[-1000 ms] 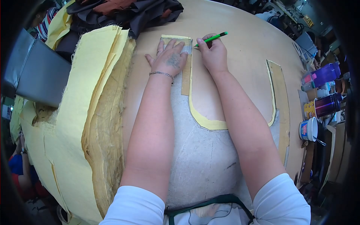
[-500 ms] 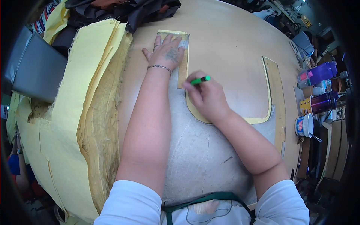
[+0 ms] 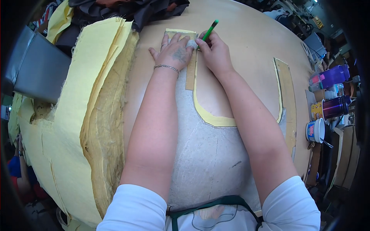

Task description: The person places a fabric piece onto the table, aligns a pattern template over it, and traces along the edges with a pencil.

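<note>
A scuffed gray template (image 3: 216, 161) with a U-shaped cutout lies on a tan surface (image 3: 250, 65), yellow material (image 3: 217, 121) edging its curve. The left hand (image 3: 175, 53) presses flat, fingers spread, on one arm; the right hand (image 3: 216, 54) grips a green pencil (image 3: 211, 28) at that arm's edge. Surface shows through the cutout, between a frayed cloth stack (image 3: 69, 115) at left and a white tub (image 3: 316, 131) at right.

Green pencil (image 3: 211, 29), tilted, at flat grey template's (image 3: 200, 154) edge; yellow cloth (image 3: 214, 120) beneath
</note>
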### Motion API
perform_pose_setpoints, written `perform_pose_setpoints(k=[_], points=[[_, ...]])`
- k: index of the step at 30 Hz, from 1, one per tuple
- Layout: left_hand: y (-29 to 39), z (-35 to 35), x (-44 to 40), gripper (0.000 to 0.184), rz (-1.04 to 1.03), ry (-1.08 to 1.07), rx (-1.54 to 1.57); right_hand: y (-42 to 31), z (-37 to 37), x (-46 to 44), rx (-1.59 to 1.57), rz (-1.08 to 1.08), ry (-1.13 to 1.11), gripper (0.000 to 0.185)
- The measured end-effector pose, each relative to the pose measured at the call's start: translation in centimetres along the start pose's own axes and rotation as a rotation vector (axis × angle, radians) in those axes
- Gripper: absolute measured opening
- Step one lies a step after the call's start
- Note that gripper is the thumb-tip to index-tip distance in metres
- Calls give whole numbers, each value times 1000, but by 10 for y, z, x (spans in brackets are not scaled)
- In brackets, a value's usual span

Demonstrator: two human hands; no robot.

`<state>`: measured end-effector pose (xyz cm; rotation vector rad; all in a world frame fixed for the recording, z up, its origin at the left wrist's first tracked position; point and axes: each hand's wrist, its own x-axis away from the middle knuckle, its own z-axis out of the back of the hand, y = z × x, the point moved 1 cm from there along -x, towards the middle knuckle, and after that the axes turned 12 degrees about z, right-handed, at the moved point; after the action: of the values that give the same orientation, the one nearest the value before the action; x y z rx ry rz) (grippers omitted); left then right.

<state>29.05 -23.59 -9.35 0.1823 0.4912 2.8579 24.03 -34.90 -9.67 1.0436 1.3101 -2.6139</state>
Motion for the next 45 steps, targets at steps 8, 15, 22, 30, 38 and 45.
perform_pose_setpoints(k=[8, 15, 22, 30, 38, 45], points=[[-4, -4, -4, 45, -7, 31, -55, -91, 39, 107, 68, 382, -347, 20], [-2, -4, -9, 46, 17, 3, -101, -89, 103, 139, -13, 54, -334, 12], [-5, -6, -10, 46, -13, 21, -108, -44, 185, 167, -116, -307, -100, 8], [-5, -8, -10, 45, -29, 42, -112, 12, 278, 136, -174, -485, -268, 9], [-5, -8, -10, 44, -40, 66, -131, 87, 273, 42, -174, -498, -331, 6], [0, -4, -3, 44, -22, 60, -125, 137, 242, -13, 28, -239, 48, 13]])
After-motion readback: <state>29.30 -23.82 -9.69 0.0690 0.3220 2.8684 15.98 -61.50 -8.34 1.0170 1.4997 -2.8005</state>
